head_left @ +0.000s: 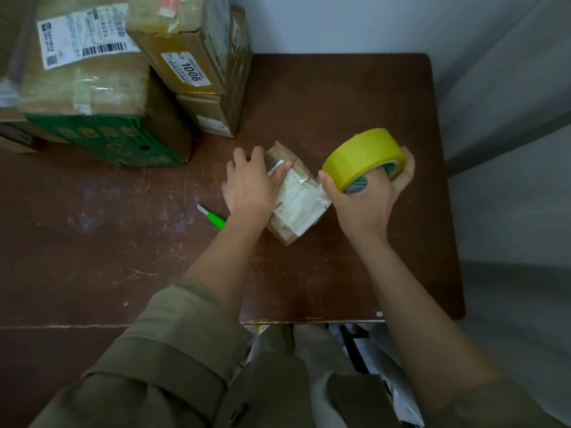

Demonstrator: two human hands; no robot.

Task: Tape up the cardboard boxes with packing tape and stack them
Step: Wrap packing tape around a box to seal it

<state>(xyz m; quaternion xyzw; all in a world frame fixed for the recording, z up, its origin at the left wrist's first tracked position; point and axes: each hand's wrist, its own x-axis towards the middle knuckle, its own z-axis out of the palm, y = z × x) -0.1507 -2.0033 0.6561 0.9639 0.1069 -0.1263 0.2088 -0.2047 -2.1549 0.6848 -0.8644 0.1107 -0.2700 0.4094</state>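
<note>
A small cardboard box [298,208] with a white label lies on the dark brown table [355,103], turned at an angle. My left hand [250,183] rests flat on its left end with straight fingers. My right hand [367,196] grips a yellow roll of packing tape [363,157] at the box's right end, with fingers through the roll's core and the thumb near the box's top edge. A clear strip of tape seems to run from the roll onto the box top.
A green-handled utility knife [213,219] lies on the table left of my left forearm. Stacked cardboard boxes stand at the back left: a large labelled one [83,75] on a green box [108,140], and two smaller ones [197,57]. Walls close the right side.
</note>
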